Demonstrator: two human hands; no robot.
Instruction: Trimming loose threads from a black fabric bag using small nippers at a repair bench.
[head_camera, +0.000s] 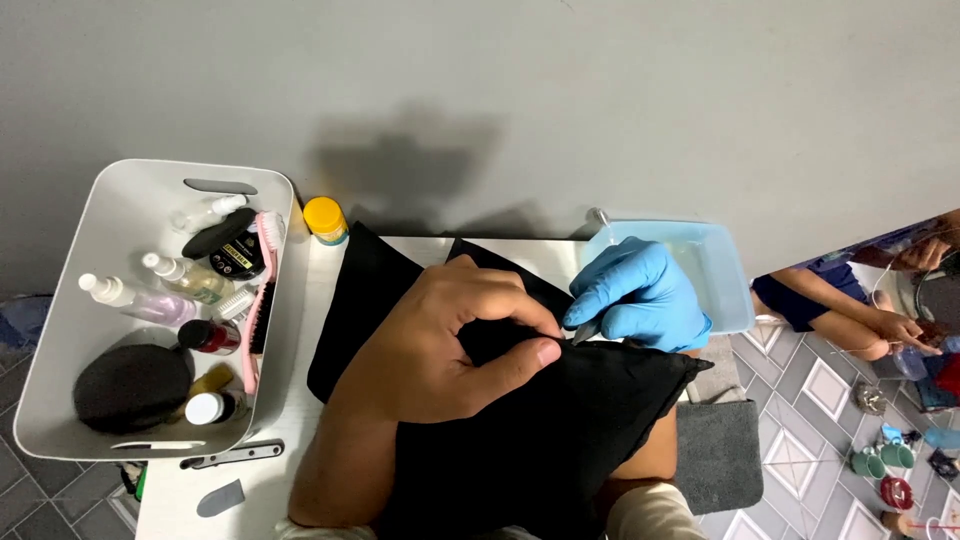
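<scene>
1. Black woven cloth (560, 420): matte, creased, draped across the white surface (170, 495) and over the person's lap, one corner lying near the yellow-capped jar (326, 220).
2. Left hand (440, 340), bare: thumb and forefinger pressed together, pinching a raised fold of the cloth at its middle.
3. Right hand (640, 295), in a blue disposable glove: fingers closed around a slim metal tool (590, 328) whose tip meets the pinched fold; what kind of tool it is cannot be told.
4. Count: one cloth, two hands, one glove, one tool in the fingers.
5. White plastic bin (60, 330) at the left holds two clear spray bottles, a pink-handled brush (262, 290), a round black tin, a black pad and small dark bottles.
6. Pale blue plastic tub (715, 270) stands just behind the gloved hand; a grey mat (720, 455) lies on the tiled floor below it.
7. The left forearm covers the lower part of the cloth.
8. Another person sits on the floor at the far right, among cups.
</scene>
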